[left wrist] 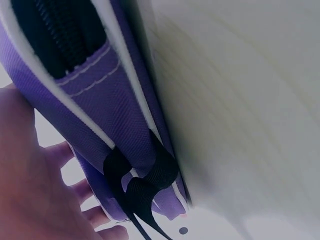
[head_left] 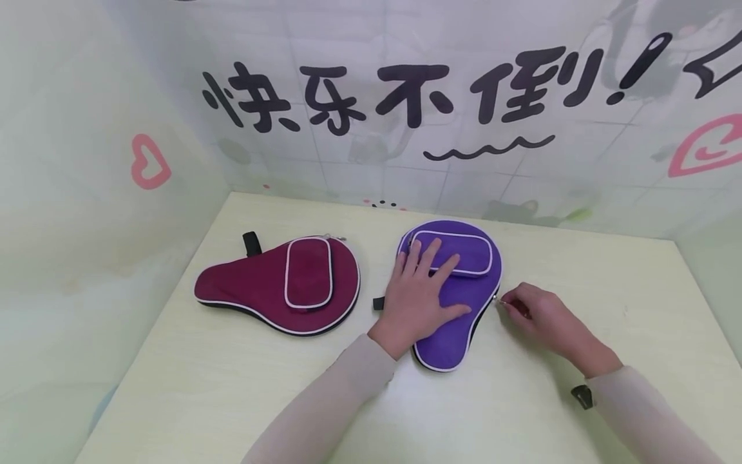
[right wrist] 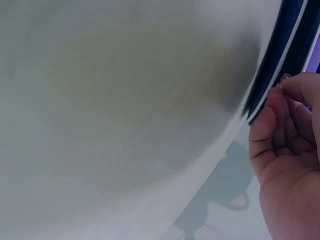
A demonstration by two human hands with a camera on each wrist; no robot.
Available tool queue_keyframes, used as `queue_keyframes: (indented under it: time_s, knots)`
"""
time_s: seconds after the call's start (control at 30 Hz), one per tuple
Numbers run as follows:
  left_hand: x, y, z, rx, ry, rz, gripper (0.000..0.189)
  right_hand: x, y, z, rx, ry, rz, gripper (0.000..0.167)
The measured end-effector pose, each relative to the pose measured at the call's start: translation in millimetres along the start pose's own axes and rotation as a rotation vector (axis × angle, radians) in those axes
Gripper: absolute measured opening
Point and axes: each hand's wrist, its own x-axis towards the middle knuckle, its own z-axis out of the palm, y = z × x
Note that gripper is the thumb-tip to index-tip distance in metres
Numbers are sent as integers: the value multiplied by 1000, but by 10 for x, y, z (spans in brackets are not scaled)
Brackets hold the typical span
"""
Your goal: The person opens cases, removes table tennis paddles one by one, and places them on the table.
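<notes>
A purple paddle-shaped zip case point(head_left: 458, 303) with white piping lies on the table, its round end toward the wall. My left hand point(head_left: 414, 299) rests on top of it with fingers spread, some of them over the small front pocket point(head_left: 472, 252). At the case's right edge, my right hand point(head_left: 536, 316) pinches a small metal zipper pull point(head_left: 496, 298) between thumb and finger. The left wrist view shows the case's side with a dark zipper point(left wrist: 57, 30) and a black strap point(left wrist: 150, 182). In the right wrist view the curled fingers point(right wrist: 262, 122) meet the thumb at the pull.
A maroon case point(head_left: 261, 277) of the same shape lies to the left, its narrow end pointing left and a black strap loop point(head_left: 252, 243) behind it. The pale table point(head_left: 232, 386) meets a printed wall covering point(head_left: 359, 174) at the back.
</notes>
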Motion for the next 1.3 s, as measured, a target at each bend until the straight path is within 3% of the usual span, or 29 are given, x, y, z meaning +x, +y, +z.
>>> queue_keyframes:
  time_s: [0.2,0.7,0.93,1.07,1.3]
  knots:
    - [-9,1,-17,1,-11,-7,89,-40,-170,12,19,-69,13,13]
    - [-17,12,15,-9,-9,-12,89,-153,-606,-7,93,-202,-67,9]
    - [-30,-7,27,-1,11,-10,88,-193,-851,20,109,-230,-192,14]
    - [-38,-9,27,2,15,-11,87,-204,-1002,46,82,-224,-232,14]
    - [-42,8,21,18,20,-8,86,-184,-1323,142,-90,-165,-162,12]
